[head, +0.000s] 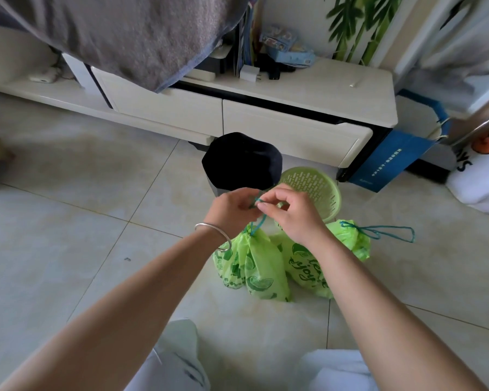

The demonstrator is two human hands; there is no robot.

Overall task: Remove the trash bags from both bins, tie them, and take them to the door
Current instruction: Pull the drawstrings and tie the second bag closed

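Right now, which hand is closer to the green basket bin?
The right hand. It overlaps the near rim of the green basket bin, pinching the drawstring. The left hand pinches the same string farther left, before the black bin.

Illumination is soft, even daylight, moderately bright. The tiled floor (68,198) carries a pale sheen with faint mottled reflections; no hard glare is present. Shadows are diffuse, darkest under the cabinet (266,119) and inside the black-lined bin (242,162). Wide-angle distortion bows the cabinet and the tile joints toward the edges. Focus is acceptable at centre; corners are soft and smeared.
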